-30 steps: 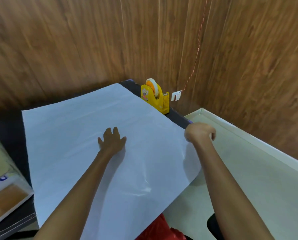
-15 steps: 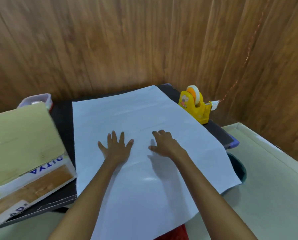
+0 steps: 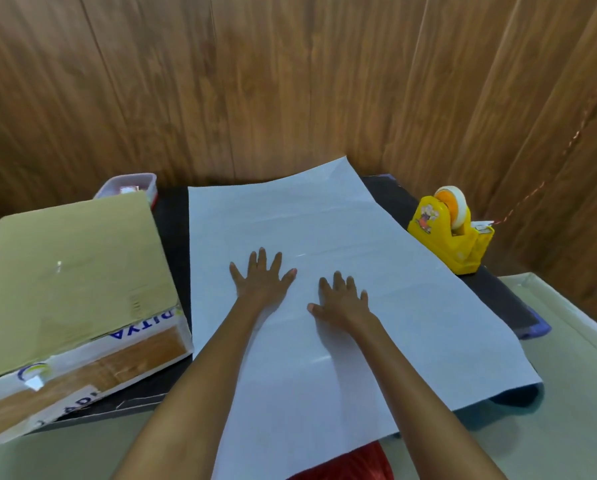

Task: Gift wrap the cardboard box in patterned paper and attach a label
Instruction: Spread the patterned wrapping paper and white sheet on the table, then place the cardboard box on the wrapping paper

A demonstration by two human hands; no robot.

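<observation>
Right hand (image 3: 342, 303), a second ago clenched on the right edge of the large pale sheet of wrapping paper (image 3: 421, 327), now lies released and flat on it near the left hand (image 3: 260, 284), which is spread flat too. The sheet seems settled and is being smoothed, so setting the box on it is likely next. Its plain side faces up, faintly creased, with no pattern showing, and its near edge overhangs the pale counter (image 3: 574, 358). Just beside its left edge lies the flat brown cardboard box (image 3: 68, 271) with white printed sides. At far right stands a yellow plastic tape dispenser (image 3: 452, 233).
</observation>
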